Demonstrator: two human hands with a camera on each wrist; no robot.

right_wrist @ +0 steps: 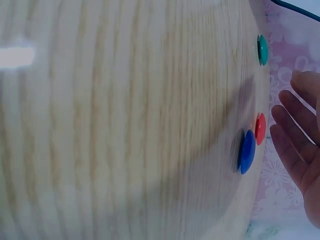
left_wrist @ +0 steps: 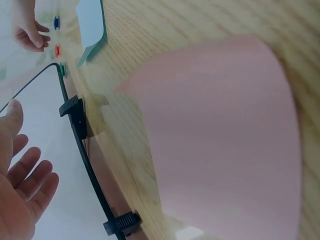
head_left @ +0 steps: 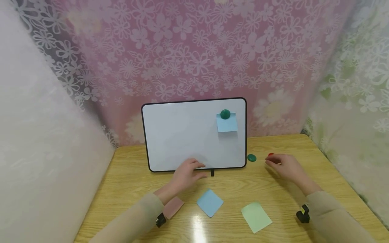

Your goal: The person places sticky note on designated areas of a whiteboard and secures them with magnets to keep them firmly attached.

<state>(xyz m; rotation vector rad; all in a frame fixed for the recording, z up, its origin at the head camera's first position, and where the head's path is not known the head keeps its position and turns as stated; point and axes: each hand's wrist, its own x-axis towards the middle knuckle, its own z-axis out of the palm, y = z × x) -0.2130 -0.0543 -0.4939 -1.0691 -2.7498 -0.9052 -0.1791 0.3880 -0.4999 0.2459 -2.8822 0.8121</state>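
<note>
In the head view my left hand hovers at the lower edge of the whiteboard, thumb and fingers apart, holding nothing. My right hand, fingers loosely bent and empty, is over the table's right side. Beneath and behind it are a red magnet and a blue magnet; the blue one is hidden from the head camera. A green magnet lies between this hand and the board. On the board, another green magnet pins a light blue sticky note at the upper right.
A blue sticky note and a green sticky note lie on the wooden table in front. A pink sticky note is partly under my left forearm. Black clips support the board's lower edge. Flowered curtains surround the table.
</note>
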